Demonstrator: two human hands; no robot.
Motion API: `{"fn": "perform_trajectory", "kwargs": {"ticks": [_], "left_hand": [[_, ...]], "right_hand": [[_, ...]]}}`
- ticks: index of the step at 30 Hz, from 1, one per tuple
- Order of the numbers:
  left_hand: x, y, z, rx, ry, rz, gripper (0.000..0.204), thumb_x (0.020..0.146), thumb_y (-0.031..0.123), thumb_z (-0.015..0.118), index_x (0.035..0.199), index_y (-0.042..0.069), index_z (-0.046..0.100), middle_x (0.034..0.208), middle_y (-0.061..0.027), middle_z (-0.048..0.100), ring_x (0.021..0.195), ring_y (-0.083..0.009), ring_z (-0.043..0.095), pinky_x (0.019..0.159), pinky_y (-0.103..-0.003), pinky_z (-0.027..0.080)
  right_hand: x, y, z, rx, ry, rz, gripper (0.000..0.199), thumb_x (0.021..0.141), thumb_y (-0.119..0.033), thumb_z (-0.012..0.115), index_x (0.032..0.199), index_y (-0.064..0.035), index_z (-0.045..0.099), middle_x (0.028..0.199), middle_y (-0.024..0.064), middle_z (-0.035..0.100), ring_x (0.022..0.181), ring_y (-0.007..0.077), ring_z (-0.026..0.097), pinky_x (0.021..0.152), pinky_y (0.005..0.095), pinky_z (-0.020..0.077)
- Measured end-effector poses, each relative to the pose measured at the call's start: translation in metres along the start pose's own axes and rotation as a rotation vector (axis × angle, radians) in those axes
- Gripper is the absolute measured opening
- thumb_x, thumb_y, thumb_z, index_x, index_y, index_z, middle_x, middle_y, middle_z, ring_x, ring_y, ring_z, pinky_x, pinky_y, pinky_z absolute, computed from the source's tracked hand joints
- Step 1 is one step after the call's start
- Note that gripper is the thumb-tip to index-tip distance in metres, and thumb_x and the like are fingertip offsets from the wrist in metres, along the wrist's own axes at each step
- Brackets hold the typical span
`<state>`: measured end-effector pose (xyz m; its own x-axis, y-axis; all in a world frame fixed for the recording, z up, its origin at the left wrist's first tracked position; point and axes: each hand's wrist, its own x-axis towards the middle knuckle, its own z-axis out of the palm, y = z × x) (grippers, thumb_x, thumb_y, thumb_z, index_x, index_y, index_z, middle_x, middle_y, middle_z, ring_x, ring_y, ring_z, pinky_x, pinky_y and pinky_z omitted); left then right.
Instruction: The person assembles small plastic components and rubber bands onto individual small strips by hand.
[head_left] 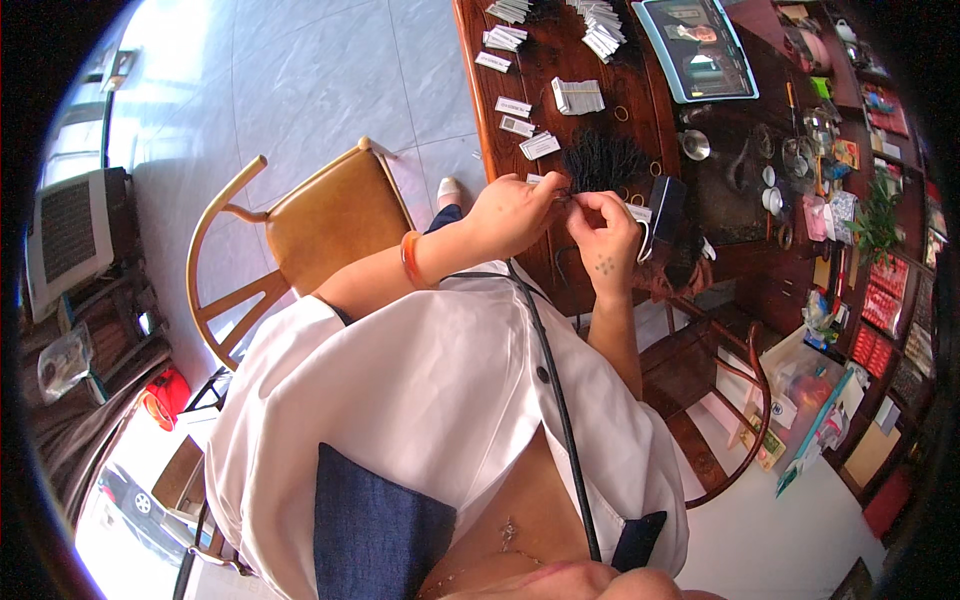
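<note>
My left hand [518,212] and my right hand [605,232] meet over the near edge of the dark wooden table [560,60]. Both are closed in a pinch on a thin black string [563,194], of which only a short bit shows between the fingertips. Just beyond them lies a bundle of black strings [606,158]. A small stack of white tags [540,146] rests left of the bundle, and a thicker stack of tags [578,97] lies farther back. Beside my right hand are a white tag [640,212] and a dark case [666,203].
More fanned tags [600,30] and a lit tablet [697,50] occupy the table's far part. Thin yellow bands [622,113] lie scattered. Cups and a metal strainer [694,145] are at the right. A tan-seated chair [335,215] stands left, a wooden chair [690,400] right.
</note>
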<state>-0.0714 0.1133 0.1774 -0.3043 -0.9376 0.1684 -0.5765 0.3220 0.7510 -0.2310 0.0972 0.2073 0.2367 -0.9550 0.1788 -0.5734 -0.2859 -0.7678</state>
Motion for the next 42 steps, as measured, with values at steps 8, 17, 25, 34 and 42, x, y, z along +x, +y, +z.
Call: {"fn": "perform_trajectory", "kwargs": {"ticks": [8, 17, 25, 34, 42], "left_hand": [[-0.003, 0.001, -0.003, -0.43, 0.003, 0.019, 0.021, 0.086, 0.014, 0.054, 0.103, 0.005, 0.045, 0.083, -0.0144, 0.061, 0.076, -0.035, 0.06, 0.063, -0.04, 0.046], [-0.004, 0.003, -0.011, -0.721, -0.15, -0.234, 0.02, 0.089, 0.013, 0.051, 0.106, 0.007, 0.042, 0.08, -0.0052, 0.056, 0.06, -0.0111, 0.053, 0.049, -0.026, 0.044], [-0.001, 0.008, -0.016, -0.666, -0.147, -0.277, 0.023, 0.089, 0.016, 0.053, 0.105, 0.005, 0.041, 0.073, -0.0125, 0.057, 0.065, -0.0244, 0.059, 0.06, -0.034, 0.045], [-0.005, -0.006, 0.001, -0.704, -0.164, -0.266, 0.024, 0.09, 0.019, 0.053, 0.107, 0.007, 0.04, 0.072, -0.0029, 0.051, 0.045, -0.0096, 0.05, 0.038, -0.024, 0.042], [-0.002, -0.005, -0.001, -0.729, -0.236, -0.238, 0.022, 0.09, 0.02, 0.051, 0.105, 0.007, 0.042, 0.071, -0.0027, 0.052, 0.047, -0.01, 0.052, 0.038, -0.024, 0.043]], "right_hand": [[-0.009, 0.013, 0.011, 1.102, 0.116, 0.501, 0.007, 0.075, -0.004, 0.05, 0.082, -0.0061, 0.052, 0.071, 0.0022, 0.051, 0.054, 0.0096, 0.041, 0.05, 0.0231, 0.0348], [0.0, 0.023, -0.003, 1.108, 0.064, 0.522, 0.03, 0.089, -0.022, 0.048, 0.111, -0.0024, 0.054, 0.085, 0.0008, 0.052, 0.062, 0.0085, 0.045, 0.057, 0.0226, 0.0387], [0.004, 0.028, -0.009, 0.897, 0.234, 0.403, 0.021, 0.091, -0.017, 0.051, 0.09, 0.0, 0.063, 0.075, 0.0005, 0.057, 0.059, 0.0055, 0.043, 0.056, 0.0188, 0.0346], [0.001, 0.012, -0.002, 0.964, -0.107, 0.493, 0.026, 0.089, -0.022, 0.055, 0.103, -0.0003, 0.06, 0.085, 0.0018, 0.059, 0.067, 0.0059, 0.046, 0.062, 0.019, 0.0371], [-0.007, 0.027, 0.002, 0.753, -0.186, 0.345, 0.013, 0.088, -0.011, 0.055, 0.094, -0.0006, 0.058, 0.081, 0.0001, 0.056, 0.067, 0.0067, 0.045, 0.062, 0.02, 0.0365]]}}
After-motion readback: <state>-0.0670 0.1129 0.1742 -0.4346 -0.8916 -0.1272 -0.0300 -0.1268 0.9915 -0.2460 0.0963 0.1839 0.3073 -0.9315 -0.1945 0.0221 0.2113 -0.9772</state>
